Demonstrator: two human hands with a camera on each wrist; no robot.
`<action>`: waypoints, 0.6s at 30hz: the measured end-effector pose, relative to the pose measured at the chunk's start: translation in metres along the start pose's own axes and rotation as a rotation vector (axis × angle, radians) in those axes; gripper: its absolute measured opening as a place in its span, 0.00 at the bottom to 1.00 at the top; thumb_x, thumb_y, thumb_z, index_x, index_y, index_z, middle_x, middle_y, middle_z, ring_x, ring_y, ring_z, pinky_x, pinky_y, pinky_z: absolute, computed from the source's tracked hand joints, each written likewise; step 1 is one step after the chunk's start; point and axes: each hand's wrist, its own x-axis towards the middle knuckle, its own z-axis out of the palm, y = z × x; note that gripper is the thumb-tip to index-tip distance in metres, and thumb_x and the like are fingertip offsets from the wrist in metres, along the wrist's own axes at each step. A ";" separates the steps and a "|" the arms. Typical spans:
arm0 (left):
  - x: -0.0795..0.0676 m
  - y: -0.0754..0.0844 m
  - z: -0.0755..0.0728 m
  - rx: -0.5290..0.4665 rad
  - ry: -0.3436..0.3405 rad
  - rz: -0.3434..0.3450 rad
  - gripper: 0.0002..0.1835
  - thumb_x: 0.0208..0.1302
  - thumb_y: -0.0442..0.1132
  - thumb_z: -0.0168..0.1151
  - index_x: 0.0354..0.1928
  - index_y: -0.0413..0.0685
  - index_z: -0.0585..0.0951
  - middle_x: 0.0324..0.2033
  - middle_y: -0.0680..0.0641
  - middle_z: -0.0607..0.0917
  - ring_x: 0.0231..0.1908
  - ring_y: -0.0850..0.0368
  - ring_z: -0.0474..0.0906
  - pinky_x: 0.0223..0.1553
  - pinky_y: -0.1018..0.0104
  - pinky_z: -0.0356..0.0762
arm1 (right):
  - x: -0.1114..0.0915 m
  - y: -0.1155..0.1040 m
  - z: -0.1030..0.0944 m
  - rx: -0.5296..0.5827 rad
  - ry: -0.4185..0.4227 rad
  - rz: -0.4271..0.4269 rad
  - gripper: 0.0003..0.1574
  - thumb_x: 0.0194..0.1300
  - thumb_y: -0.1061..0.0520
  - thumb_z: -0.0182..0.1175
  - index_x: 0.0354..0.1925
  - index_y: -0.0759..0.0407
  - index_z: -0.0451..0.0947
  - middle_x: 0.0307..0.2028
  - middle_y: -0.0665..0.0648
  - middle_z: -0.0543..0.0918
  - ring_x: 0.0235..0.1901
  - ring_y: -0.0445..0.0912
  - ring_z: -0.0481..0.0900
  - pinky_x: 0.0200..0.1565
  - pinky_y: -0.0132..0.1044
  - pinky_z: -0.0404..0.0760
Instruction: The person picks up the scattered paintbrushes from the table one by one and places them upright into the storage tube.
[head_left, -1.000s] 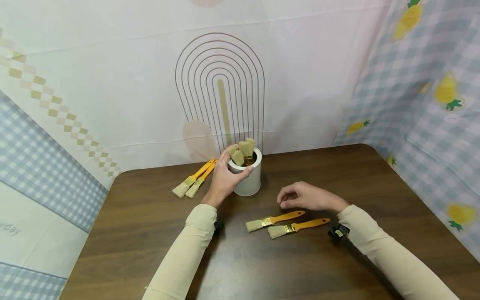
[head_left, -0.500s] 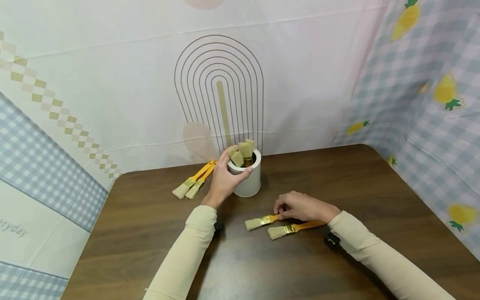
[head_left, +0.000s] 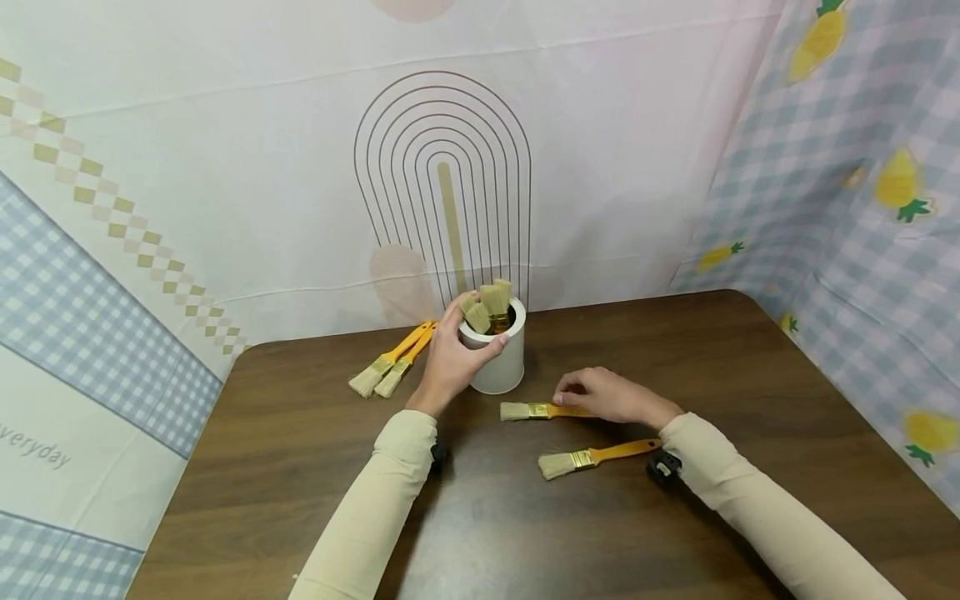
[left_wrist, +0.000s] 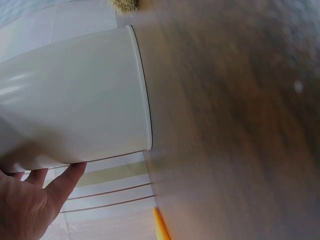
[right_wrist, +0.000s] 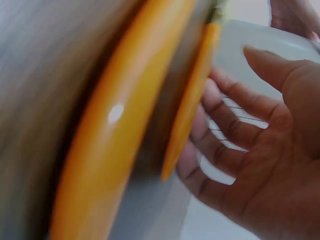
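In the head view my left hand [head_left: 450,360] holds a white can [head_left: 501,368] at its rim, thumb on the near side. Several paintbrushes [head_left: 495,297] stand in it, bristles up. My right hand [head_left: 617,396] is over the orange handle of a paintbrush [head_left: 528,411] lying right of the can, bristles pointing left. The right wrist view shows fingertips along that handle [right_wrist: 191,100], with the thumb held apart from it. Nearer the front lies another paintbrush [head_left: 576,461]; its handle [right_wrist: 115,117] looms close in the right wrist view.
Two more paintbrushes [head_left: 369,377] lie side by side left of the can, handles toward the back edge. The brown wooden table [head_left: 247,492] meets a patterned cloth [head_left: 600,150] hanging behind it.
My right hand came down onto the farther paintbrush, then moved away from me. That brush shifted toward the can and turned more level across the view. The left hand stayed on the can.
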 end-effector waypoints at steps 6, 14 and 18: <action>0.001 -0.002 -0.001 0.001 0.000 0.004 0.41 0.57 0.55 0.79 0.72 0.53 0.75 0.72 0.54 0.73 0.69 0.54 0.71 0.69 0.52 0.70 | 0.009 -0.003 -0.004 0.114 -0.066 0.088 0.04 0.74 0.58 0.67 0.44 0.57 0.87 0.34 0.50 0.85 0.30 0.42 0.74 0.37 0.36 0.74; 0.001 -0.001 -0.001 -0.003 0.001 0.011 0.41 0.57 0.53 0.79 0.72 0.53 0.75 0.72 0.53 0.73 0.69 0.53 0.71 0.69 0.53 0.70 | 0.012 -0.014 -0.001 0.077 -0.124 0.138 0.04 0.70 0.66 0.68 0.39 0.58 0.85 0.29 0.51 0.82 0.23 0.41 0.71 0.28 0.34 0.72; 0.000 -0.001 0.000 -0.005 -0.004 0.011 0.42 0.57 0.53 0.80 0.72 0.54 0.75 0.73 0.53 0.72 0.69 0.52 0.72 0.69 0.51 0.71 | 0.010 -0.016 -0.002 0.074 -0.176 0.117 0.07 0.70 0.68 0.64 0.37 0.58 0.84 0.28 0.50 0.82 0.20 0.40 0.68 0.25 0.33 0.67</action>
